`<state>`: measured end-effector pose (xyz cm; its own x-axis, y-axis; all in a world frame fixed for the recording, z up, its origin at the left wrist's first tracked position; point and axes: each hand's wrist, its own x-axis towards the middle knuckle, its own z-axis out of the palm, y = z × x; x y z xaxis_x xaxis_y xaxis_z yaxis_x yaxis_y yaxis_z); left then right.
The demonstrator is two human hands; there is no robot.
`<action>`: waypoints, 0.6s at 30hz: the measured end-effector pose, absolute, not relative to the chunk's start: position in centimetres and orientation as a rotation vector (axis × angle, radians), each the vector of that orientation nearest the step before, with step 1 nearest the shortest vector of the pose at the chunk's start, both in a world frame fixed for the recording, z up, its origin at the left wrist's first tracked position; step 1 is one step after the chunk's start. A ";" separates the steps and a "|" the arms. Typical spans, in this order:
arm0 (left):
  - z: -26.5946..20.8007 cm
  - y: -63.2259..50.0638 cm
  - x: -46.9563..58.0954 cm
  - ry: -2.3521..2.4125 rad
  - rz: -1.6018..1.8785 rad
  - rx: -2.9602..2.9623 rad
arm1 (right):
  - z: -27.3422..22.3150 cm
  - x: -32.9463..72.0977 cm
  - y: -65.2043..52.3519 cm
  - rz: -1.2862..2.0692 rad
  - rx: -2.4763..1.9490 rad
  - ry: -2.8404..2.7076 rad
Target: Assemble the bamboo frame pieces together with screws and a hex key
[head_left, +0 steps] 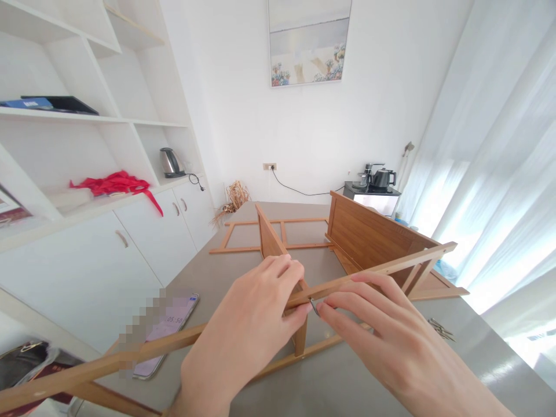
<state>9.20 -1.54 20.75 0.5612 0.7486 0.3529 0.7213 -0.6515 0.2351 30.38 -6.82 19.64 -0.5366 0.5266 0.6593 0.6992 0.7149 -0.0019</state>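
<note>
A wooden furniture frame [332, 286] lies across the table, with a rail running from the lower left to the right. My left hand [243, 315] is closed around this rail where a narrow wooden panel [270, 229] meets it, its thumb under the joint. A slim metal piece, apparently an Allen key [314, 307], sits at the joint, pinched by the fingertips of my right hand [386, 333]. The upper fingers of that hand rest along the rail. A wide wooden panel [376, 234] stands on edge behind it.
On the grey table [460, 370] lie several metal bolts [441, 329] at right and a phone [167, 336] at left. A flat ladder-like frame [243, 251] lies beyond. White cabinets [143, 237] line the left side; a kettle stand [373, 191] is at the back right.
</note>
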 end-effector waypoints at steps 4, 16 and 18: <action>20.7 -1.5 9.1 1.285 0.659 2.729 | 19.4 30.6 -6.7 -0.327 -0.941 -2.286; 20.7 -1.6 9.2 1.298 0.638 2.731 | 19.4 30.7 -6.5 -0.355 -0.943 -2.288; 20.8 -1.6 9.2 1.300 0.630 2.730 | 19.5 30.5 -6.4 -0.390 -0.928 -2.290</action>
